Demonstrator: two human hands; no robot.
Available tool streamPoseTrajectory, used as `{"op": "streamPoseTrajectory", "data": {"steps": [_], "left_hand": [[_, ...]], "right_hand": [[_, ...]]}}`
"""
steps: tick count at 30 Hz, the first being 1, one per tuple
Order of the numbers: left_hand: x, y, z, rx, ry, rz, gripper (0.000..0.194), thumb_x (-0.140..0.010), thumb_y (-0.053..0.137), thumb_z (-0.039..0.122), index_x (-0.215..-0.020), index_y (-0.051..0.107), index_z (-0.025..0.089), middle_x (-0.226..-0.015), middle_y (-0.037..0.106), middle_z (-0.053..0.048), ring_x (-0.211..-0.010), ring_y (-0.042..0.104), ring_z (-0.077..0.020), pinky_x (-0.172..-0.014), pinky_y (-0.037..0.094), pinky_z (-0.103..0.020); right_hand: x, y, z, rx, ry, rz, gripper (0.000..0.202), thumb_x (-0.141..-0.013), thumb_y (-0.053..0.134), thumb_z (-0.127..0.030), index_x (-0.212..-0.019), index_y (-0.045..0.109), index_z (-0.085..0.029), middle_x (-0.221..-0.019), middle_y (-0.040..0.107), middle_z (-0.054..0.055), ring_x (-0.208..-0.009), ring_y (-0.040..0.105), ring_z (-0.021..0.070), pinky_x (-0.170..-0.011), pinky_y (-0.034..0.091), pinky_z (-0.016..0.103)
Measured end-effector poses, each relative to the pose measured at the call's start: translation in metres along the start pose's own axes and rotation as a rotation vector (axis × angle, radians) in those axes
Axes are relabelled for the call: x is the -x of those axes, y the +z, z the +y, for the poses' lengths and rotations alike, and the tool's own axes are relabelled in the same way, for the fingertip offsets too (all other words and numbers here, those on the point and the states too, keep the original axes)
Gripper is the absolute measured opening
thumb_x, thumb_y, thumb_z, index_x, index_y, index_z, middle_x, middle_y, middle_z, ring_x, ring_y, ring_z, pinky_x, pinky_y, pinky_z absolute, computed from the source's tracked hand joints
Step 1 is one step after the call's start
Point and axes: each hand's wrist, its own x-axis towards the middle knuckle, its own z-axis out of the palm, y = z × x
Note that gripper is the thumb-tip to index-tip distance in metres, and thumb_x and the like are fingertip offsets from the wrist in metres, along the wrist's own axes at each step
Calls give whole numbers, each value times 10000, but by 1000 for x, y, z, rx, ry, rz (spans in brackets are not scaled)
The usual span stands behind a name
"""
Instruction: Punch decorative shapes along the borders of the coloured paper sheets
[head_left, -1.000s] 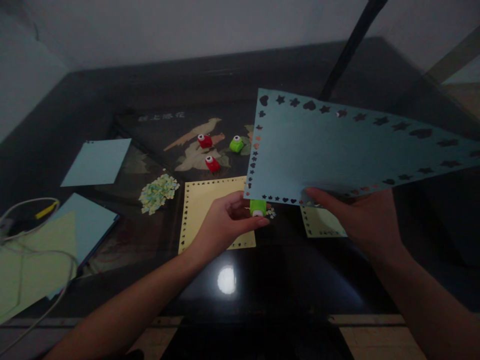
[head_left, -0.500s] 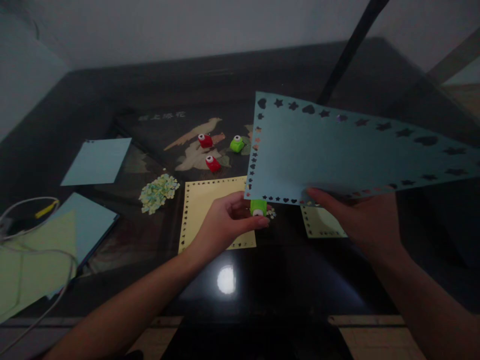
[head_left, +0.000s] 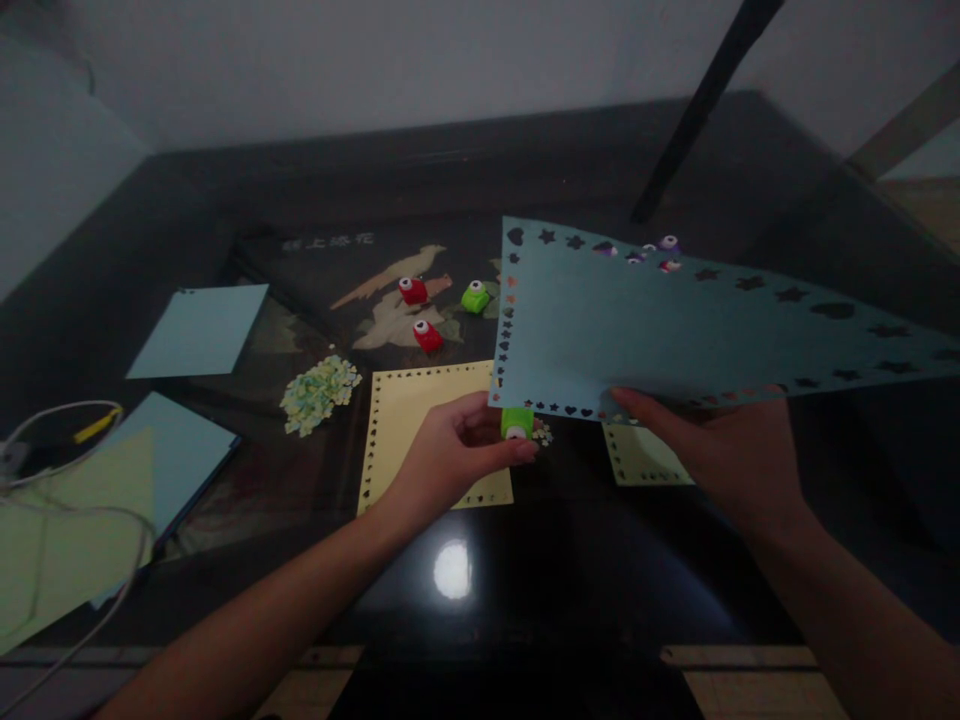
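My left hand (head_left: pixel 465 445) is closed round a green craft punch (head_left: pixel 517 424), thumb on its white top, at the lower left corner of a blue sheet (head_left: pixel 637 320). My right hand (head_left: pixel 727 450) grips that sheet by its near edge, thumb on top and the other fingers hidden beneath. Star, heart and flower holes line the sheet's edges. Under my left hand lies a yellow sheet (head_left: pixel 405 410) with punched edges. Another punched sheet (head_left: pixel 645 458) shows below the blue one. Small paper bits (head_left: pixel 543 435) lie beside the green punch.
Two red punches (head_left: pixel 412 291) and a second green punch (head_left: pixel 475 297) stand farther back. Purple punches (head_left: pixel 669 244) show behind the blue sheet. A confetti pile (head_left: pixel 320 393), a blue sheet (head_left: pixel 201 330), stacked paper (head_left: pixel 75 520) and a white cable (head_left: pixel 124 590) are at the left.
The far edge of the held blue sheet has tipped lower, and more of the purple punches shows behind it. Both hands keep their holds. The whole view has shifted slightly.
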Motion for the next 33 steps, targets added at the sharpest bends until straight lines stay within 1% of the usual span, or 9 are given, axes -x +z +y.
{"op": "streamPoseTrajectory", "data": {"steps": [3, 6, 9, 13, 17, 21, 25, 29, 33], "left_hand": [[0, 0, 0, -6, 1, -8, 390, -623, 775, 265, -975, 656, 146, -973, 732, -97, -834, 681, -203, -769, 530, -330], [0, 0, 1, -3, -1, -7, 373, -626, 772, 254, -966, 660, 149, -963, 735, -92, -806, 680, -187, -758, 526, -318], [0, 0, 2, -6, -10, -4, 335, -625, 765, 239, -931, 665, 145, -933, 739, -88, -763, 677, -173, -746, 523, -313], [-1, 0, 2, -5, -11, -7, 333, -615, 761, 255, -914, 662, 148, -936, 740, -98, -754, 679, -186, -730, 524, -330], [-1, -1, 1, -12, -2, -7, 330, -622, 767, 276, -912, 661, 159, -936, 738, -100, -727, 675, -185, -719, 524, -339], [-1, -1, 0, 22, 1, -5, 327, -618, 775, 252, -909, 658, 162, -920, 739, -87, -705, 666, -167, -715, 521, -324], [-1, -2, -1, 37, -2, 5, 289, -621, 776, 238, -868, 651, 155, -876, 736, -72, -665, 647, -138, -689, 513, -294], [-1, -2, 0, 31, 0, 9, 305, -618, 780, 251, -877, 650, 155, -861, 732, -70, -669, 648, -142, -693, 511, -299], [-1, -3, 0, 16, -7, 7, 303, -621, 772, 243, -886, 653, 158, -882, 732, -74, -691, 657, -155, -712, 510, -315]], "right_hand": [[0, 0, -1, 39, -7, 8, 72, -733, 694, -308, -799, 706, -334, -638, 706, -12, -855, 686, 291, -840, 511, 476], [0, 0, 0, 58, 3, 13, 44, -733, 691, -328, -770, 713, -336, -659, 711, -9, -865, 686, 296, -859, 500, 487], [2, 0, 1, 58, 9, 14, 48, -729, 689, -355, -758, 718, -328, -689, 722, -6, -855, 688, 302, -848, 498, 499], [2, 0, 3, 84, -2, 37, 75, -717, 690, -382, -740, 707, -313, -745, 737, 9, -830, 689, 310, -822, 501, 512], [2, 0, 2, 96, -13, 69, 85, -707, 700, -381, -742, 690, -304, -736, 733, 17, -785, 689, 304, -796, 509, 508], [1, 0, 1, 95, -2, 51, 113, -711, 692, -403, -725, 681, -292, -744, 731, 31, -783, 688, 307, -782, 511, 503], [2, 1, 3, 80, 49, 64, 142, -692, 694, -428, -700, 670, -289, -733, 727, 35, -784, 686, 318, -777, 503, 523], [3, 1, 4, 70, 65, 45, 139, -688, 698, -432, -726, 669, -301, -770, 735, 28, -828, 682, 323, -805, 490, 531], [3, 0, 2, 60, 57, 41, 110, -703, 690, -408, -737, 665, -307, -769, 739, 24, -799, 690, 308, -778, 506, 507]]}}
